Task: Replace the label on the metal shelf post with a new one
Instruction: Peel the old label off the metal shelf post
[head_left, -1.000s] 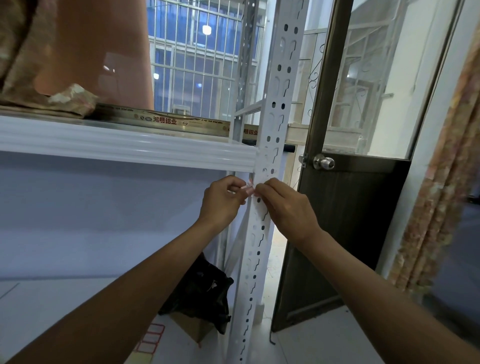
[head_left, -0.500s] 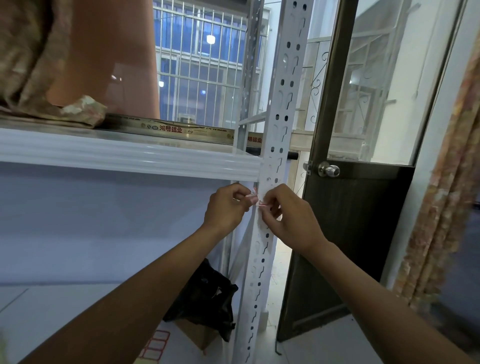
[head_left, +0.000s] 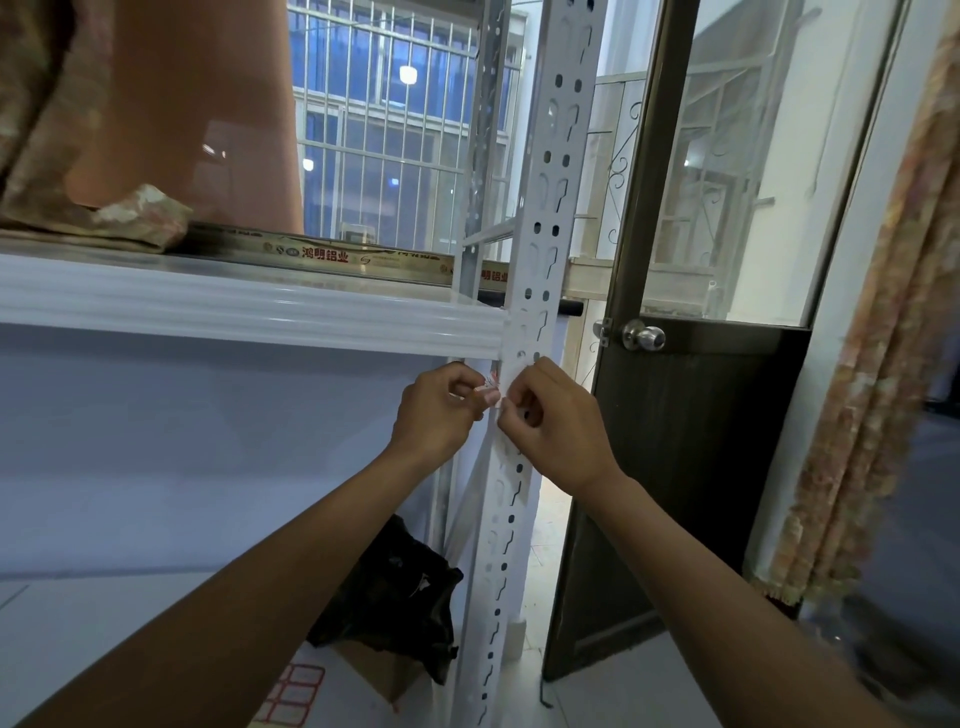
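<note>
Both hands have closed in tighter on the shelf post (head_left: 524, 291) over the last second, the right now pressed flat against its face where earlier it only reached toward it. At the white perforated post, just below the shelf (head_left: 249, 312) edge, the left hand (head_left: 436, 410) pinches a small crumpled label (head_left: 489, 383), white with red print, between thumb and forefinger; its fingers (head_left: 485, 397) are curled nearly shut around the scrap. The label sits at the post's left edge, and whether any part of it still clings to the metal cannot be told. The right hand (head_left: 550, 421) is curled against the post front, fingertips bunched together at the same spot, covering whatever lies beneath them; whether it holds anything is hidden.

This looks like the removal step, with the old sticker being worked off the metal. What comes next, judging by the scene, calls for a slow, steady pull so the paper lifts whole rather than tearing, then a fresh one from the sheet of red-bordered labels (head_left: 291, 693) lying low on the floor near a black bag (head_left: 395, 603).
</note>
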